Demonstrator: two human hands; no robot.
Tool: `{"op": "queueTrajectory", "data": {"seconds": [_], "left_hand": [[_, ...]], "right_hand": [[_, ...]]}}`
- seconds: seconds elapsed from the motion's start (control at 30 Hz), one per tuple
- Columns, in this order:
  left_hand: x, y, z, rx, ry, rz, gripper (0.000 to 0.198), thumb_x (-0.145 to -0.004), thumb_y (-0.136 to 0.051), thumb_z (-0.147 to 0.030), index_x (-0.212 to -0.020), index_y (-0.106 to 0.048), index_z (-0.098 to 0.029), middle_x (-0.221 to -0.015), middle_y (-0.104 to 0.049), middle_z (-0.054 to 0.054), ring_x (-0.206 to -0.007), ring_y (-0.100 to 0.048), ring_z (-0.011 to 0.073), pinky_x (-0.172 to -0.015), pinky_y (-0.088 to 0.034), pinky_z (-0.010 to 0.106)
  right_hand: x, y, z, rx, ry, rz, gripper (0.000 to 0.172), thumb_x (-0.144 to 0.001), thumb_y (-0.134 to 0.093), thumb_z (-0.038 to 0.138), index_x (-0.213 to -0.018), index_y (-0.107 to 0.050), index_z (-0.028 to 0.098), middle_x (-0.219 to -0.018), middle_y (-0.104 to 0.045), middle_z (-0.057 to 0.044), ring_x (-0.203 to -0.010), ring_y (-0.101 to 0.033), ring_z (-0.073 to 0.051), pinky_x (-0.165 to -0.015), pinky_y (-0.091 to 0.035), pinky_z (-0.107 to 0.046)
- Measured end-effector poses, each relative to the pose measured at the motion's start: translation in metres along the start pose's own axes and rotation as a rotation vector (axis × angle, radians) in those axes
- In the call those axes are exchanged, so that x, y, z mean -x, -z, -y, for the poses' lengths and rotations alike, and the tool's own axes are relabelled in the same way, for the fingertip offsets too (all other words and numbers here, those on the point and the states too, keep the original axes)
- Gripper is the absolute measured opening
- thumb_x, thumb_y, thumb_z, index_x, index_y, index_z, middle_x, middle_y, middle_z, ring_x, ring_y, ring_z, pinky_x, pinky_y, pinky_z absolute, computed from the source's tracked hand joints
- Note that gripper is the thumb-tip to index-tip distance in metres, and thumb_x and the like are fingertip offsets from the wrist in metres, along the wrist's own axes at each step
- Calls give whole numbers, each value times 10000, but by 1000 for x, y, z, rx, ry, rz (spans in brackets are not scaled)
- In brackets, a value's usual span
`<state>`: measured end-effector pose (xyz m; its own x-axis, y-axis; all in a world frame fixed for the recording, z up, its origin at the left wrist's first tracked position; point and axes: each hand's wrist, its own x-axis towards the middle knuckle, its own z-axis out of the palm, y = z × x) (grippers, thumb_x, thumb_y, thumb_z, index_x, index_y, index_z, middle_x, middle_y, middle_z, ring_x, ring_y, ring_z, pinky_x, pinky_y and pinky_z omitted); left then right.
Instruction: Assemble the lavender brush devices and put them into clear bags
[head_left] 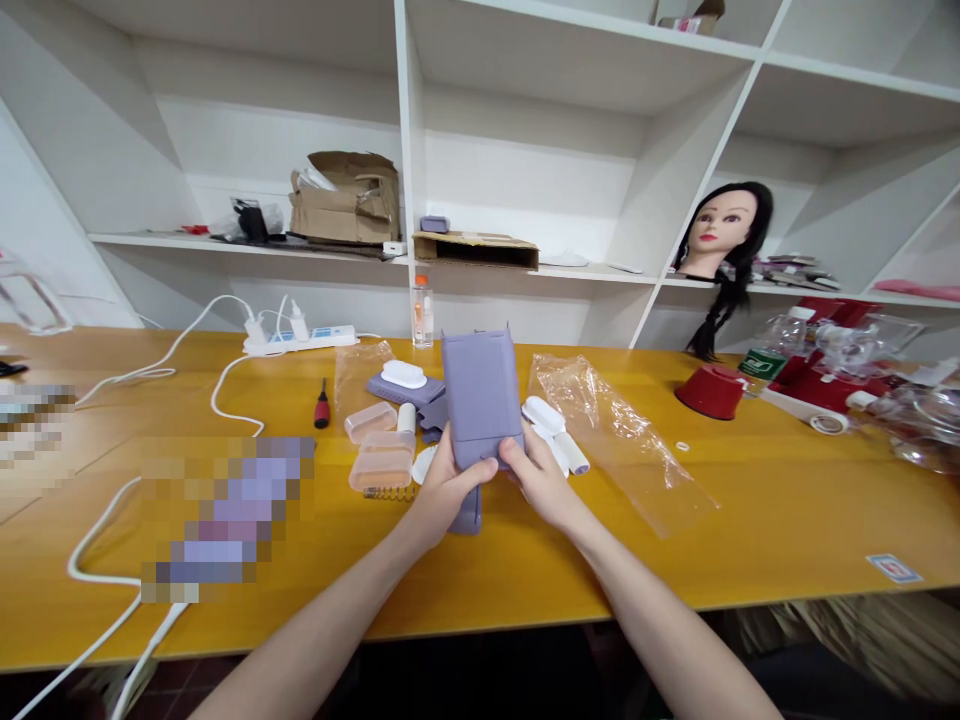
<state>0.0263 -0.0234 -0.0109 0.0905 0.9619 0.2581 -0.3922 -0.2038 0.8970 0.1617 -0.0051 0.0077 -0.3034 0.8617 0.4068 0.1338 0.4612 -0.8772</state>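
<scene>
Between both hands a purple plastic housing (481, 390) is held upright above the table. My left hand (444, 485) grips its lower left side, the thumb laid across the bottom edge. On the lower right side my right hand (536, 470) is closed the same way, thumb pressed to the front. Beneath the housing lies another purple part (468, 512), partly covered. To the left are clear plastic boxes (382, 465), a metal spring (386, 493) and a purple piece with a white oval part (403, 375). White parts (543, 414) and a white cylinder (572, 454) lie by my right hand.
A screwdriver (322, 408), a power strip (322, 338) with white cables and a blurred-out device (240, 510) are at the left. Plastic film (600, 410), a red base (709, 390) and a bottle (776, 345) lie right. A mannequin head (724, 230) sits on the shelf.
</scene>
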Motion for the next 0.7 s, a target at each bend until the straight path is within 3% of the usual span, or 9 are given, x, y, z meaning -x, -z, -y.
{"op": "queueTrajectory", "data": {"seconds": [0.07, 0.17, 0.33, 0.5, 0.6, 0.7], "left_hand": [[0, -1, -2, -34, 13, -30, 509, -675, -660, -209, -1150, -476, -201, -1109, -604, 38, -1053, -535, 196, -911, -403, 314], [0, -2, -5, -85, -9, -70, 493, -668, -665, -193, -1129, -492, -204, -1059, -623, 28, -980, -558, 183, -860, -426, 299], [1, -2, -7, -33, 34, -49, 475, -609, -731, -191, -1035, -521, -192, -986, -643, 19, -897, -574, 168, -793, -449, 274], [0, 0, -8, 66, 68, 7, 458, -630, -711, -189, -1046, -519, -181, -1019, -634, 34, -920, -568, 167, -833, -434, 290], [0, 0, -9, 7, 65, 32, 435, -618, -713, -179, -1014, -534, -174, -965, -632, 24, -850, -565, 148, -758, -439, 258], [1, 0, -12, -54, 68, 100, 441, -595, -719, -162, -998, -540, -168, -874, -611, 0, -759, -540, 120, -680, -427, 229]], "right_hand": [[1, 3, 1, 270, 89, -19, 310, -881, -359, 481, -946, -473, 201, -789, -552, -31, -752, -521, -183, -674, -397, -305], [3, 6, 2, 549, 126, -11, 407, -888, -275, 534, -1010, -442, 184, -793, -560, -62, -726, -529, -220, -664, -405, -347], [5, 4, 3, 742, 245, -103, 501, -850, -212, 631, -892, -437, 185, -828, -506, -88, -722, -497, -236, -633, -402, -368], [2, 2, 1, 364, 253, -169, 510, -855, -231, 630, -1011, -461, 202, -928, -518, -76, -841, -509, -226, -735, -419, -379], [-2, 2, 0, -2, 166, -196, 488, -858, -282, 612, -1104, -463, 231, -1076, -543, -78, -969, -522, -237, -797, -433, -387], [-5, 5, 4, -345, 57, -212, 461, -839, -347, 605, -1077, -505, 243, -1090, -586, -68, -987, -552, -247, -810, -453, -402]]}}
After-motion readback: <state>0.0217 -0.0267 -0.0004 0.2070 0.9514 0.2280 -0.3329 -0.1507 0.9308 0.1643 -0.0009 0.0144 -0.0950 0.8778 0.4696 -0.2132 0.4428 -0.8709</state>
